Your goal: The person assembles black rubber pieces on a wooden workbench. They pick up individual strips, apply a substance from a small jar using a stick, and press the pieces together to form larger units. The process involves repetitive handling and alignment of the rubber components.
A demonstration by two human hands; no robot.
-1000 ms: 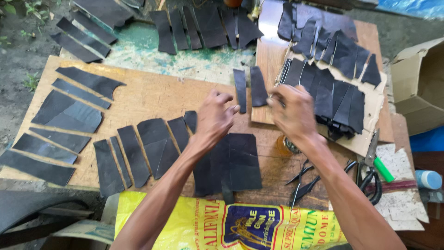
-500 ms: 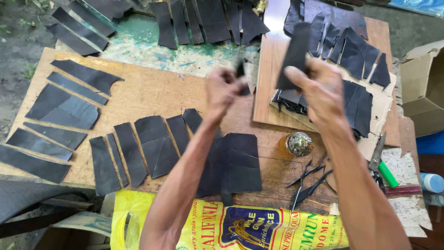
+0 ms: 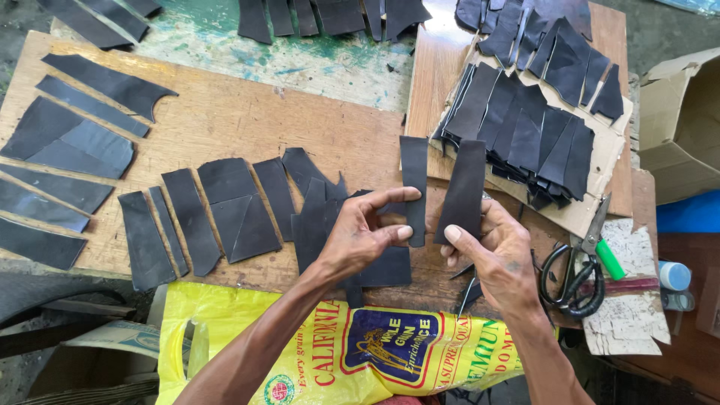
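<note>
My left hand (image 3: 365, 232) pinches a narrow black leather strip (image 3: 413, 180) upright between thumb and fingers. My right hand (image 3: 495, 251) holds a wider black leather piece (image 3: 462, 191) beside it, also upright, with a small gap between the two. Both hands hover over the wooden board (image 3: 225, 120), above a few dark pieces (image 3: 322, 217) lying flat under my left wrist.
Rows of cut black leather pieces (image 3: 202, 214) lie across the board and at the left (image 3: 67, 146). A stack of pieces (image 3: 532, 135) rests on cardboard at right. Scissors (image 3: 581, 262) lie right of my hand, a cardboard box (image 3: 682, 124) far right, a yellow printed bag (image 3: 360, 349) near me.
Both hands have come down and toward me from the far stack. The right hand now holds its piece next to the left hand's strip.
</note>
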